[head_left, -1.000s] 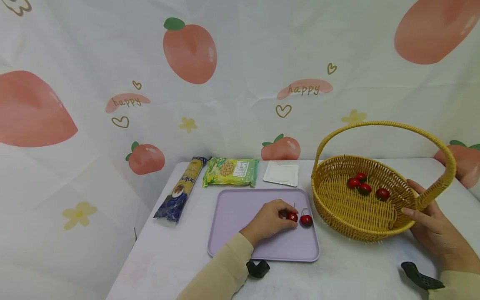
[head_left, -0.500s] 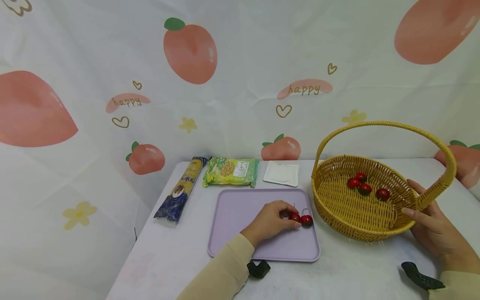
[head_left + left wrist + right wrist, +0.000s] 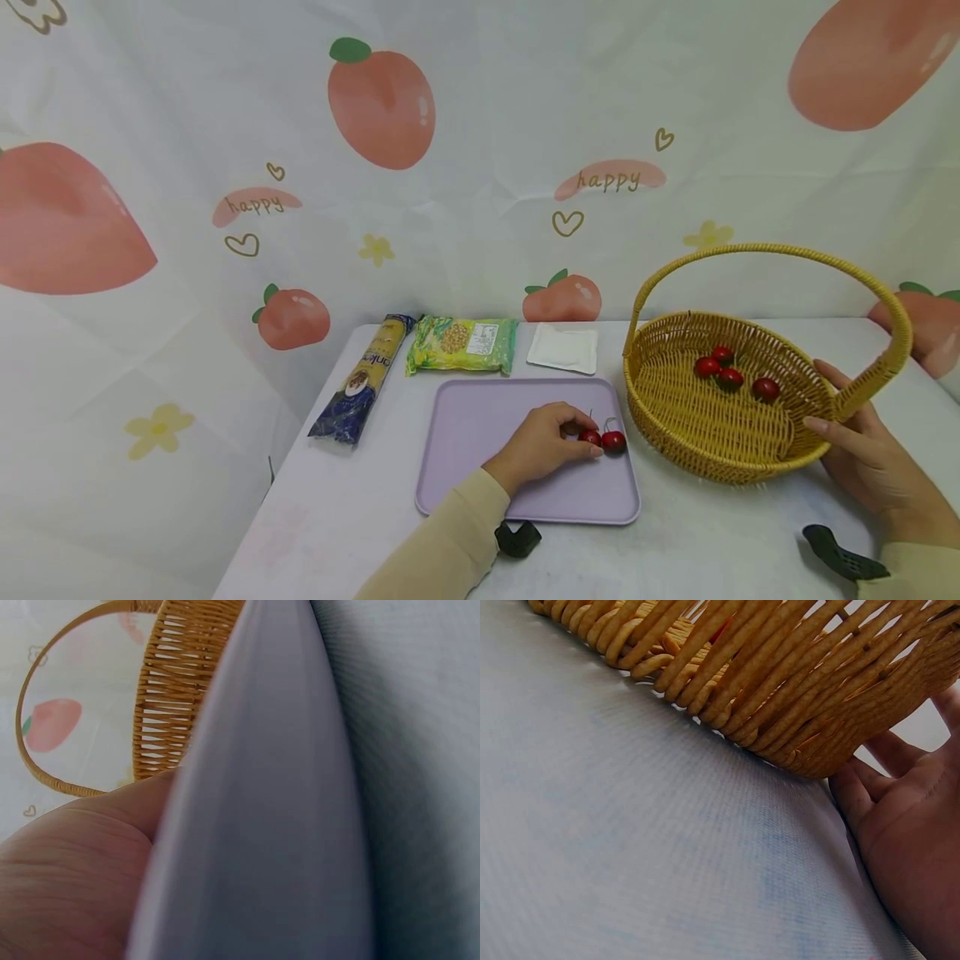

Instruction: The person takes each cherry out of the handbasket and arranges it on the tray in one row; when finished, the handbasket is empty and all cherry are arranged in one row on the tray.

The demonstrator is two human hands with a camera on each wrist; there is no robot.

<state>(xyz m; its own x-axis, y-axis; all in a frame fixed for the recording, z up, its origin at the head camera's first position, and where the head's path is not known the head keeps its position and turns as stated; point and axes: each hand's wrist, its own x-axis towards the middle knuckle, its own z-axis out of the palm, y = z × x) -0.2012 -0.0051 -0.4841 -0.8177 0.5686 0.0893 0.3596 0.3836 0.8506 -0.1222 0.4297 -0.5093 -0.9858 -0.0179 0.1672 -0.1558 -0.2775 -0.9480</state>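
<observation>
On the lilac tray (image 3: 480,412), my left hand (image 3: 542,442) pinches a dark red cherry (image 3: 591,438) between thumb and fingers. A second cherry (image 3: 614,442) with a curved stem lies right beside it, near the tray's right edge. In the left wrist view the tray's blurred edge (image 3: 262,787) hides the fingertips and the cherry. My right hand (image 3: 870,458) grips the right rim of a yellow wicker basket (image 3: 675,442), its thumb over the edge below the handle; the right wrist view shows its fingers against the basket's outer side. Several cherries (image 3: 729,379) lie inside the basket.
Behind the tray lie a yellow-green packet (image 3: 461,343) and a flat white packet (image 3: 562,347). A blue and gold pasta bag (image 3: 363,379) lies to the left. The basket's tall arched handle (image 3: 765,247) rises before the printed curtain backdrop (image 3: 480,125).
My left hand has shifted slightly right with its cherry, bringing it up against the second cherry. The right hand and the basket have stayed put.
</observation>
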